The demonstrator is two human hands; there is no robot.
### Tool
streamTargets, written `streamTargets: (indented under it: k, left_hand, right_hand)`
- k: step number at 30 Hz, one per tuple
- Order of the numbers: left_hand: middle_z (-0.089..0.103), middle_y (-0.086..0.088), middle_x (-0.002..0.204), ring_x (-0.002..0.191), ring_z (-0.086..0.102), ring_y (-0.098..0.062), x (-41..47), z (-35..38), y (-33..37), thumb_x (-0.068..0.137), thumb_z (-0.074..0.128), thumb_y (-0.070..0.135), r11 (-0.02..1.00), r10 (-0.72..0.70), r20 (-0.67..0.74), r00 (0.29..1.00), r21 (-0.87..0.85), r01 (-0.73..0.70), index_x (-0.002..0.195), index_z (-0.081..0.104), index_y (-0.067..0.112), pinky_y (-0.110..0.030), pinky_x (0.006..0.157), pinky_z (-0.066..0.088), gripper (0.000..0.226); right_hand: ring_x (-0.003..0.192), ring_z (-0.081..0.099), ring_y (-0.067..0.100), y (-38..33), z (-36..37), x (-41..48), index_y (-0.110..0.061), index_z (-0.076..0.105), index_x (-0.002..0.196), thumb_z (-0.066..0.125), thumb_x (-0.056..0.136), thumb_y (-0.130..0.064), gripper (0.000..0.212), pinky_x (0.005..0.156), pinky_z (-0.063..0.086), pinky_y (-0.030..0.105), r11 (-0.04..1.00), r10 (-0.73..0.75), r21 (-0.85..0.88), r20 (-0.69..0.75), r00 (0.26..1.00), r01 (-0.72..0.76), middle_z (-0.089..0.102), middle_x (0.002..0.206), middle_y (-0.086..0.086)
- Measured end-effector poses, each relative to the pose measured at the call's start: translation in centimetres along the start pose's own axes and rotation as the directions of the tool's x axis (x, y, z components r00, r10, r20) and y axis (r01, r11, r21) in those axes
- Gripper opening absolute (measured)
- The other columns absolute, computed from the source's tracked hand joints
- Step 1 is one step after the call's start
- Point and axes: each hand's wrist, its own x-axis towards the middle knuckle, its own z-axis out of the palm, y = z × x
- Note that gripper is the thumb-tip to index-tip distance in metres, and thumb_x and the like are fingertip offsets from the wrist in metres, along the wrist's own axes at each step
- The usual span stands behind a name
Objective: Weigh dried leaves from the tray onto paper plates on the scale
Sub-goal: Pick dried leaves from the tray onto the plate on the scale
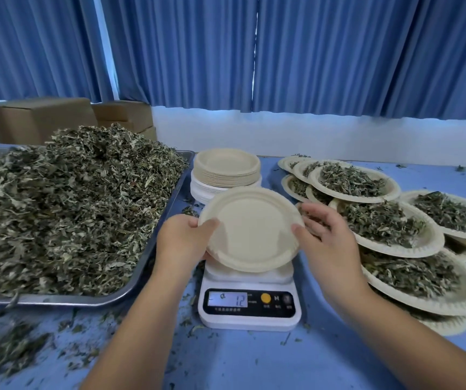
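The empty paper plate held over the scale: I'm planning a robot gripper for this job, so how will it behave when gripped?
Probably very light: the left hand pinches the empty plate by its rim. Likely fairly stiff, since it keeps its shape tilted above the scale. Its thin rim may crease under a hard pinch.

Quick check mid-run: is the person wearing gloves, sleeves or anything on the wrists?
No gloves: the left hand and right hand are both bare. No ring, watch or band shows on either. The left forearm and right forearm are uncovered down to the bottom edge of the picture, so no sleeve is in view.
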Motion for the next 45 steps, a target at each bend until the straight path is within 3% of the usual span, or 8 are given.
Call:
streamTargets:
  k: [3,9,23,28,32,35,38,45]
  left_hand:
    - [0.061,-0.017,0.059,0.048,0.061,-0.026,0.4,-0.2,-0.2,0.089,0.057,0.043,1.0,-0.014,-0.069,0.998,0.021,0.015,0.058,0.055,0.003,-0.04,0.06,0.058,0.051]
    - [0.015,0.008,0.035,0.041,0.016,-0.016,0.6,-0.9,-0.7,0.092,0.052,0.042,0.921,0.121,-0.107,0.987,0.383,-0.071,0.045,0.022,0.019,-0.026,0.048,0.012,0.06]
    - [0.024,0.0,0.045,0.042,0.02,-0.018,0.6,-1.2,-1.1,0.095,0.048,0.038,0.835,0.103,-0.022,0.994,0.546,-0.074,0.05,0.027,0.015,-0.026,0.047,0.014,0.055]
    - [0.025,0.001,0.047,0.044,0.024,-0.018,0.7,-1.1,-0.8,0.097,0.042,0.038,0.885,0.103,-0.054,0.993,0.461,-0.067,0.052,0.026,0.015,-0.026,0.048,0.018,0.054]
    - [0.019,0.009,0.038,0.044,0.019,-0.017,0.8,-0.9,-0.8,0.095,0.044,0.036,0.974,0.062,-0.087,0.994,0.223,-0.041,0.05,0.023,0.02,-0.028,0.054,0.018,0.052]
    - [0.029,0.012,0.046,0.05,0.024,-0.015,1.0,-0.6,-0.6,0.094,0.045,0.036,0.999,-0.014,-0.1,0.995,0.042,0.018,0.059,0.033,0.021,-0.029,0.054,0.018,0.04]
    - [0.041,0.005,0.069,0.062,0.035,-0.014,1.6,-0.3,-0.3,0.092,0.049,0.032,0.981,-0.12,-0.097,0.988,-0.162,0.103,0.077,0.045,0.021,-0.029,0.058,0.028,0.019]
    - [0.052,0.003,0.087,0.076,0.046,-0.014,2.1,-0.6,-0.6,0.089,0.051,0.029,0.886,-0.263,-0.047,0.964,-0.408,0.221,0.087,0.053,0.016,-0.03,0.066,0.035,0.014]
  right_hand:
    - [0.097,0.062,-0.004,0.4,-0.3,0.4,-0.02,0.061,0.112,0.066,0.088,-0.003,0.03,0.074,0.052,0.013,0.993,0.108,0.044,-0.039,0.993,-0.106,0.061,0.117,-0.007]
    - [0.081,0.064,-0.005,1.4,-0.5,0.5,-0.022,0.066,0.096,0.07,0.086,-0.009,0.016,0.072,0.051,0.01,0.992,0.117,-0.039,0.009,0.993,-0.117,0.069,0.097,-0.008]
    - [0.076,0.061,-0.004,2.0,-0.7,0.5,-0.026,0.069,0.082,0.067,0.086,-0.01,0.016,0.071,0.046,0.015,0.974,0.007,-0.228,0.067,0.998,0.008,0.069,0.082,-0.013]
    - [0.092,0.062,0.005,1.6,-0.8,0.3,-0.027,0.069,0.084,0.063,0.087,-0.011,0.018,0.083,0.048,0.025,0.968,-0.044,-0.245,0.054,0.998,0.056,0.068,0.092,-0.013]
    - [0.068,0.056,0.02,1.3,-0.7,0.0,-0.034,0.068,0.08,0.054,0.089,-0.01,0.028,0.06,0.044,0.022,0.944,-0.138,-0.287,0.101,0.985,0.161,0.062,0.092,-0.018]
    - [0.068,0.05,0.009,0.9,-0.5,-0.4,-0.035,0.067,0.077,0.047,0.087,-0.017,0.029,0.062,0.037,0.016,0.908,-0.22,-0.323,0.172,0.96,0.266,0.057,0.088,-0.019]
    - [0.088,0.053,0.012,0.7,-0.4,-0.7,-0.029,0.068,0.078,0.042,0.083,-0.018,0.028,0.071,0.038,0.021,0.879,-0.258,-0.357,0.204,0.944,0.318,0.056,0.088,-0.015]
    - [0.083,0.052,0.012,0.9,-0.5,-0.7,-0.033,0.068,0.073,0.051,0.086,-0.002,0.038,0.067,0.037,0.015,0.87,-0.285,-0.342,0.24,0.928,0.356,0.057,0.091,-0.009]
